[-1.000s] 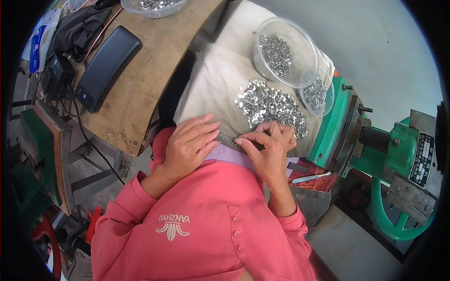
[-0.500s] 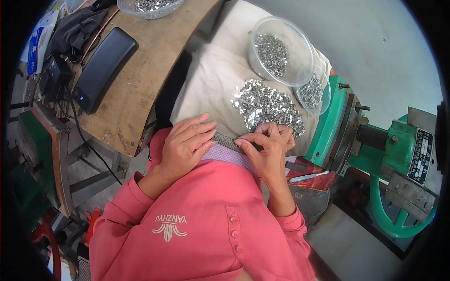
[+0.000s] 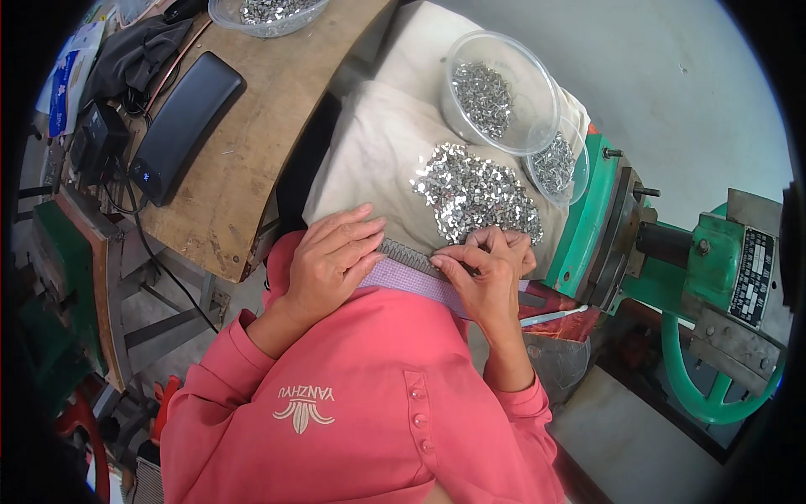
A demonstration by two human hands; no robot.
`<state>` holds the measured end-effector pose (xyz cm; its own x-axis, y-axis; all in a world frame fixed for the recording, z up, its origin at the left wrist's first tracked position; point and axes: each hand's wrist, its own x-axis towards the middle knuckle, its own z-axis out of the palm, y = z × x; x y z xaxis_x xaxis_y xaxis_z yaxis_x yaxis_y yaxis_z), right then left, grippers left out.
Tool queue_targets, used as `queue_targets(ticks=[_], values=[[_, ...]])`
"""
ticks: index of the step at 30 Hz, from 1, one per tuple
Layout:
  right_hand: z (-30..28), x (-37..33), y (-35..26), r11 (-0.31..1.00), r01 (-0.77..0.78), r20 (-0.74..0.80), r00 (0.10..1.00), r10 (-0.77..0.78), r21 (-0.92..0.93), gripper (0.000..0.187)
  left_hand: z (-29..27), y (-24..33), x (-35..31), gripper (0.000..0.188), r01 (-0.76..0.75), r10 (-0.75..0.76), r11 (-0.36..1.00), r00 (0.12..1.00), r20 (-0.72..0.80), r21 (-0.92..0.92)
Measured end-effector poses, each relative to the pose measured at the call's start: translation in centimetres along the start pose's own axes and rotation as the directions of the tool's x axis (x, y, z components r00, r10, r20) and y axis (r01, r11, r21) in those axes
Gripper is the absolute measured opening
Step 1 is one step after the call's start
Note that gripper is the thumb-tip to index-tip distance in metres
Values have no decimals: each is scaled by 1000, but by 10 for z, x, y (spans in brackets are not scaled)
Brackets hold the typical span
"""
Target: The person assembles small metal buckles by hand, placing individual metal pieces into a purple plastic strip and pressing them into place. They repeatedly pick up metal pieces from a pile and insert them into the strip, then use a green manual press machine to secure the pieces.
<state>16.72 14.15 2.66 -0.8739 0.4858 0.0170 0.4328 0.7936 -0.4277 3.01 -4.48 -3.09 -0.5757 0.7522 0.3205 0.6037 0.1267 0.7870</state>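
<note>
A narrow dark metal strip with closely spaced slots or teeth (image 3: 409, 256) lies across my lap along a lilac checked cloth (image 3: 403, 280). My left hand (image 3: 334, 256) is at the strip's left end, its fingers long and close together, the strip's end between fingers and thumb. Further right along the strip, my right hand (image 3: 494, 270) pinches thumb and forefinger together; what sits between the tips is too small to make out. Its other fingers curl at the near edge of a pile of small shiny metal pieces (image 3: 478, 195) on a cream cloth (image 3: 357, 160).
Beyond the pile stand a clear round tub (image 3: 537, 92) of metal bits and a shallower clear dish (image 3: 554, 168). A green machine (image 3: 714, 252) with a handwheel is at right. A wooden table (image 3: 252, 126) at left bears a black device (image 3: 189, 126) and another clear tub (image 3: 269, 23).
My right hand has shifted slightly right along the strip, baring more of its slots. The left hand stays almost where it was.
</note>
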Motion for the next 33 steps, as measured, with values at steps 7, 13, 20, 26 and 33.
queue_targets(ticks=[7, 13, 20, 26, 33], values=[[2, 2, -2, 1000, 20, -5, 1000, -20, 24, 14, 0, 0, 0, 26, -8, 8, 1000, 1000, -6, 3], [-2, -4, 4, 1000, 14, -22, 1000, -14, -12, 14, 1, 0, 0, 26, -1, 1, 1000, 1000, -5, -1], [0, -2, 5, 1000, 15, -15, 1000, -14, 18, 14, 1, 0, 0, 26, -2, 2, 1000, 1000, -2, 4], [-3, -3, 5, 1000, 23, -23, 999, -23, 0, 14, 0, 0, 0, 26, -5, 5, 1000, 1000, -4, 5], [-6, -6, 9, 999, 7, -11, 1000, -7, -32, 15, 1, -1, -1, 27, -6, 6, 1000, 1000, -8, -5]])
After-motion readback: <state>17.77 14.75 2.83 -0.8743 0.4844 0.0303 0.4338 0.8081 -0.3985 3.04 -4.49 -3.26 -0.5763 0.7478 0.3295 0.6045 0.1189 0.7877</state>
